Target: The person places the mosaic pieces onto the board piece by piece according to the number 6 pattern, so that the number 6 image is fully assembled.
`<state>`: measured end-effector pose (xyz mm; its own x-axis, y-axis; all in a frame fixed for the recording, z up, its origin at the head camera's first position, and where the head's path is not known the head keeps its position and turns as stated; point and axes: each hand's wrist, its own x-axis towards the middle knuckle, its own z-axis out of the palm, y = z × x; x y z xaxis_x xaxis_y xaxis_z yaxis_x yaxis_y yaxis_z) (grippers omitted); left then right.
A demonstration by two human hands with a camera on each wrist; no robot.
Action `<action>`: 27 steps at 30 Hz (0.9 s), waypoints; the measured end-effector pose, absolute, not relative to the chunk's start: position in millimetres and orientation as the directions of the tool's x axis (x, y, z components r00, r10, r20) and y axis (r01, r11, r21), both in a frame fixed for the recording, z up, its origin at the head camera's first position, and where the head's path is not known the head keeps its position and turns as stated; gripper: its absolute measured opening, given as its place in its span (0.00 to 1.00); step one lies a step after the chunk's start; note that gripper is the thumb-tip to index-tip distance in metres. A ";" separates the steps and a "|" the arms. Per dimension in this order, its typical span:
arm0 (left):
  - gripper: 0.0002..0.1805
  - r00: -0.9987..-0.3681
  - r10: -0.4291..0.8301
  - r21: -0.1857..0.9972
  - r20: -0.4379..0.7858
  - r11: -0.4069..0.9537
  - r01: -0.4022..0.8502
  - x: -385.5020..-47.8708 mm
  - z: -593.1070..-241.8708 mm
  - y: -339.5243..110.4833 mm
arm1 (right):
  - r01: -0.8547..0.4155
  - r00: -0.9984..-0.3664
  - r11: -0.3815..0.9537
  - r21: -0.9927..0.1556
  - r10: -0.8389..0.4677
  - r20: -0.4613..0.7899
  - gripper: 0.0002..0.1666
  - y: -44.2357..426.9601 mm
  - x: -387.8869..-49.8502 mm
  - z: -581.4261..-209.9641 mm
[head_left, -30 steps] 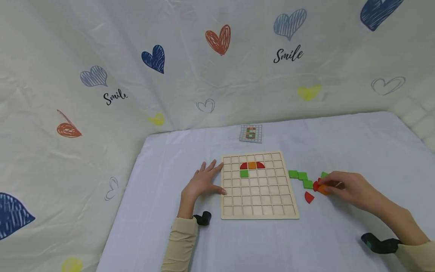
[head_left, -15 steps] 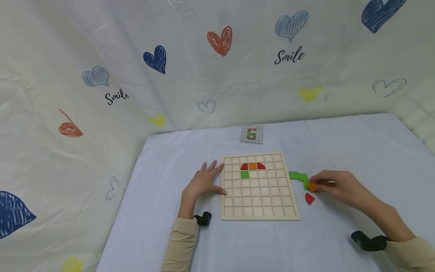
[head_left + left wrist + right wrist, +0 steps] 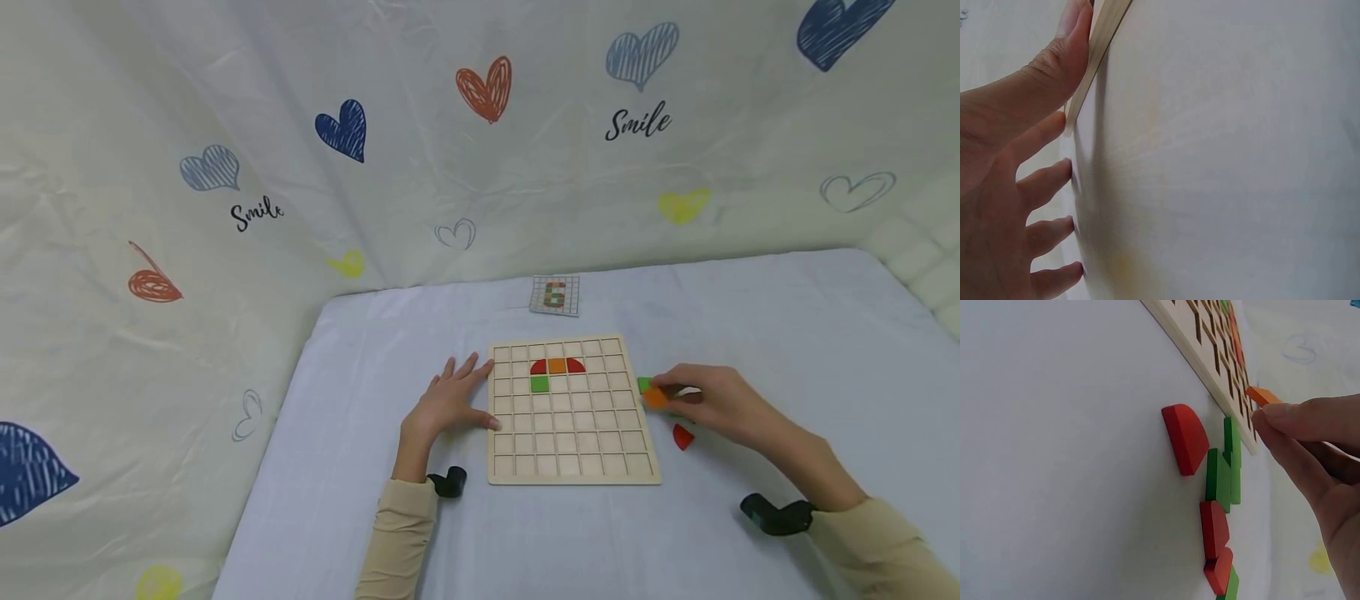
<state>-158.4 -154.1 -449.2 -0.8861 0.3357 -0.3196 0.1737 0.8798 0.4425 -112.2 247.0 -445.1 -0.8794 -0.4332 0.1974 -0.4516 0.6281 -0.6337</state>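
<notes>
My right hand (image 3: 720, 407) pinches an orange tile (image 3: 655, 397) between thumb and fingertips, just off the right edge of a wooden grid board (image 3: 570, 480). The same orange tile (image 3: 1263, 395) shows raised above the cloth in the right wrist view. My left hand (image 3: 444, 402) lies spread at the board's left edge, its thumb touching the frame. On the board, an orange square (image 3: 557, 365) sits between two red quarter-circles, a red one at left (image 3: 538, 367) and another red one (image 3: 575, 365) at right. Under the left one is a green square (image 3: 539, 383).
Beside the board lie loose pieces: a red quarter-circle (image 3: 1185, 439), green tiles (image 3: 1218, 480), and further red pieces (image 3: 1214, 530); in the head view my right hand hides most of them. A pattern card (image 3: 555, 296) lies at the table's back, before a printed cloth wall (image 3: 405, 192).
My right hand has picked up the orange tile from the loose pieces and carried it left to the board's right edge. The left hand stays put.
</notes>
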 end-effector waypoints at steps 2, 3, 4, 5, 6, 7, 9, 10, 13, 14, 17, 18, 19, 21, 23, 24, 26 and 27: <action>0.59 -0.885 0.336 0.442 -0.322 0.880 0.173 -158.9 -448.9 -153.8 | -0.433 -0.886 0.634 -0.641 -0.432 0.171 0.20 241.7 -114.1 -442.5; 0.59 -0.884 0.336 0.442 -0.324 0.880 0.173 -159.0 -448.6 -153.7 | -0.425 -0.888 0.637 -0.644 -0.432 0.159 0.20 239.0 -115.0 -441.2; 0.59 -0.884 0.336 0.442 -0.325 0.880 0.173 -159.1 -448.3 -153.4 | -0.420 -0.889 0.637 -0.647 -0.431 0.153 0.19 236.4 -115.8 -440.1; 0.59 -0.883 0.336 0.440 -0.327 0.881 0.172 -159.2 -447.7 -153.2 | -0.414 -0.891 0.639 -0.648 -0.430 0.146 0.19 233.8 -116.5 -439.1; 0.59 -0.883 0.337 0.440 -0.327 0.881 0.173 -159.2 -447.3 -153.0 | -0.411 -0.892 0.647 -0.642 -0.430 0.139 0.19 231.3 -117.2 -438.3; 0.59 -0.883 0.337 0.440 -0.327 0.881 0.174 -159.1 -446.6 -152.8 | -0.413 -0.892 0.654 -0.634 -0.432 0.136 0.18 229.0 -118.1 -437.9; 0.58 -0.882 0.338 0.440 -0.328 0.881 0.174 -158.7 -445.6 -152.4 | -0.426 -0.887 0.662 -0.617 -0.441 0.139 0.18 224.7 -119.8 -437.3; 0.58 -0.882 0.338 0.441 -0.328 0.881 0.174 -158.7 -445.3 -152.5 | -0.433 -0.884 0.663 -0.611 -0.445 0.143 0.18 222.7 -120.7 -437.2; 0.58 -0.882 0.339 0.444 -0.327 0.879 0.173 -158.7 -445.0 -152.6 | -0.457 -0.872 0.651 -0.606 -0.461 0.163 0.17 217.2 -123.7 -437.5; 0.59 -0.883 0.339 0.444 -0.326 0.879 0.173 -158.9 -445.3 -152.7 | -0.463 -0.869 0.645 -0.609 -0.464 0.170 0.17 215.2 -124.5 -437.7; 0.59 -0.883 0.338 0.445 -0.326 0.879 0.172 -159.2 -445.9 -153.1 | -0.477 -0.860 0.623 -0.620 -0.475 0.184 0.16 209.4 -127.2 -438.8; 0.59 -0.883 0.337 0.445 -0.327 0.879 0.170 -159.3 -445.9 -153.2 | -0.480 -0.858 0.618 -0.622 -0.479 0.185 0.16 207.4 -128.1 -439.2; 0.59 -0.883 0.336 0.446 -0.329 0.879 0.168 -159.2 -445.7 -153.2 | -0.484 -0.855 0.614 -0.623 -0.485 0.186 0.15 205.1 -129.2 -439.5; 0.59 -0.882 0.335 0.448 -0.333 0.879 0.165 -158.9 -445.5 -153.2 | -0.488 -0.849 0.606 -0.629 -0.495 0.182 0.15 200.8 -131.1 -439.8; 0.59 -0.881 0.334 0.447 -0.335 0.879 0.163 -158.9 -445.9 -153.6 | -0.498 -0.842 0.597 -0.629 -0.507 0.185 0.15 196.6 -132.9 -440.1; 0.59 -0.881 0.334 0.447 -0.335 0.879 0.164 -159.0 -446.5 -153.9 | -0.501 -0.838 0.592 -0.631 -0.513 0.185 0.15 194.6 -133.8 -440.3; 0.59 -0.880 0.336 0.446 -0.334 0.879 0.167 -159.0 -447.0 -154.5 | -0.506 -0.834 0.585 -0.634 -0.520 0.186 0.15 190.8 -134.9 -440.2; 0.59 -0.881 0.338 0.446 -0.332 0.879 0.169 -159.1 -447.7 -154.9 | -0.504 -0.834 0.583 -0.637 -0.521 0.183 0.15 188.9 -135.4 -440.3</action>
<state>-159.1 -154.9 -447.7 -0.8806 0.3378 -0.3323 0.1690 0.8791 0.4457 -135.4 188.9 -440.3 -0.8336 -0.5212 0.1828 -0.5043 0.5833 -0.6367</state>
